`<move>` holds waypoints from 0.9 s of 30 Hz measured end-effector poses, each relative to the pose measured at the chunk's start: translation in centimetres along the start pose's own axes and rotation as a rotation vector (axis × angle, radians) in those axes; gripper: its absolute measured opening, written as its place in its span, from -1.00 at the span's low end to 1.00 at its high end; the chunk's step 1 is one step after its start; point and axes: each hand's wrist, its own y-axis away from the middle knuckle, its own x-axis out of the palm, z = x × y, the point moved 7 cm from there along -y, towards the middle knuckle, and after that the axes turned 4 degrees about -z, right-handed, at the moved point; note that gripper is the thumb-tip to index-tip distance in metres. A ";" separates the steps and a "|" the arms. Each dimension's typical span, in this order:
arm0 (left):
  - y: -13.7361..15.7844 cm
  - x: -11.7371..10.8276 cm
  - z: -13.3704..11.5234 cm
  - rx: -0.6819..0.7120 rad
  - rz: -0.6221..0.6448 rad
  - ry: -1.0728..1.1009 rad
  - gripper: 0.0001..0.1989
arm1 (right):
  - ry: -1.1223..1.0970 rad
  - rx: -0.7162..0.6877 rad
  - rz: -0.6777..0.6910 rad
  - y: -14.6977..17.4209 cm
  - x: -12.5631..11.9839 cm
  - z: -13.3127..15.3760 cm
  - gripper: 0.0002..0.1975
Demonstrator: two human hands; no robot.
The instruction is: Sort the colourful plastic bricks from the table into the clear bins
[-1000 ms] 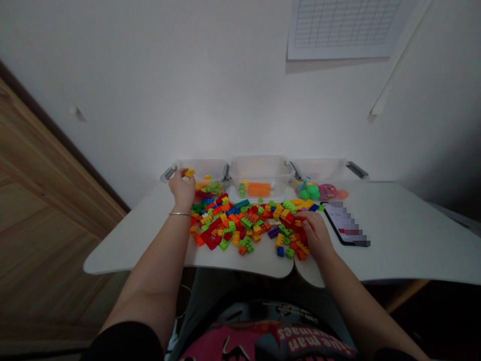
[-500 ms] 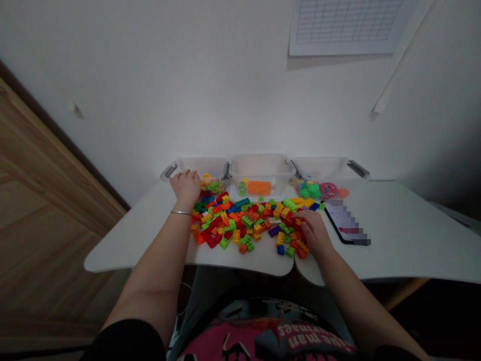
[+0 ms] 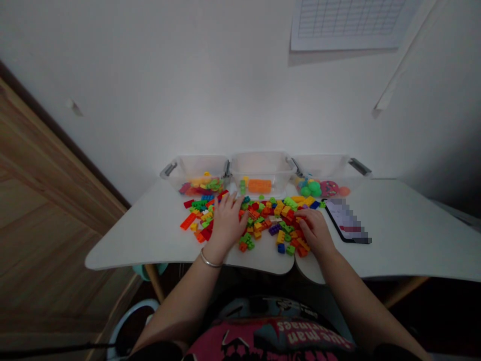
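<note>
A pile of colourful toy building bricks (image 3: 257, 226) lies on the white table. My left hand (image 3: 228, 220) is over the left part of the pile, its fingers stretched and apart, hiding the bricks below it. At the pile's right side rests my right hand (image 3: 316, 229), with its thumb apart from the fingers and the fingertips touching red and yellow bricks. Nearest my left hand on the outer side is a long orange brick (image 3: 188, 221). A purple brick (image 3: 274, 229) sits between the two hands.
Along the wall stand three clear bins: the left bin (image 3: 201, 163) holds colourful pieces, the middle bin (image 3: 263, 161) an orange block and small bricks, the right bin (image 3: 323, 164) balls and a pink toy. A phone (image 3: 343, 220) lies right of the pile. The white table (image 3: 131, 235) has a front seam.
My left hand has moved from the left bin to the right and nearer, over the bricks. Several bricks at the pile's left edge have shifted. My right hand stays in place.
</note>
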 end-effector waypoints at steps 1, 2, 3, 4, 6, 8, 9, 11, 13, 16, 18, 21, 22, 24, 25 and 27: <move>0.9 0.7 -0.9 0.035 0.039 0.003 -0.52 | 0.002 0.000 0.002 0.0 0.0 0.0 -0.73; 1.6 1.3 -1.5 0.061 0.069 0.005 -0.51 | 0.004 -0.001 0.003 0.0 0.1 0.0 -0.74; 2.2 1.9 -2.0 0.087 0.095 0.006 -0.51 | 0.005 -0.002 0.005 -0.1 0.1 0.0 -0.75; 2.7 2.3 -2.3 0.101 0.111 0.004 -0.51 | 0.010 -0.002 0.007 -0.1 0.1 0.1 -0.75; 3.2 2.9 -2.5 0.109 0.132 -0.004 -0.51 | 0.032 0.013 0.008 -0.3 0.2 0.2 -0.77; 3.4 3.4 -2.3 0.102 0.146 -0.012 -0.50 | 0.068 0.038 0.010 -0.5 0.3 0.4 -0.77; 3.4 3.5 -2.1 0.100 0.156 -0.012 -0.49 | 0.085 0.052 0.008 -0.8 0.3 0.5 -0.77; 3.4 3.8 -2.0 0.099 0.176 -0.010 -0.48 | 0.111 0.071 0.004 -1.4 0.4 0.7 -0.77; 3.4 4.0 -1.9 0.094 0.188 -0.011 -0.47 | 0.124 0.073 0.013 -2.4 0.7 1.0 -0.76; 3.5 4.1 -1.9 0.091 0.184 -0.014 -0.47 | 0.161 0.063 0.104 -4.3 1.9 1.4 -0.74; 3.5 4.1 -1.9 0.092 0.173 -0.011 -0.47 | 0.217 0.071 0.201 -5.7 3.2 1.6 -0.71; 3.6 4.1 -2.0 0.087 0.156 -0.006 -0.48 | 0.331 0.101 0.341 -7.4 5.1 2.0 -0.67; 3.7 4.0 -2.1 0.087 0.150 -0.006 -0.48 | 0.374 0.111 0.380 -7.8 5.7 2.1 -0.66; 3.7 3.8 -2.2 0.088 0.142 -0.008 -0.49 | 0.459 0.128 0.443 -8.3 6.8 2.3 -0.66; 3.7 3.8 -2.2 0.090 0.142 -0.009 -0.49 | 0.497 0.133 0.464 -8.5 7.2 2.3 -0.67; 3.8 3.7 -2.3 0.088 0.152 -0.014 -0.48 | 0.556 0.138 0.480 -8.7 7.8 2.4 -0.69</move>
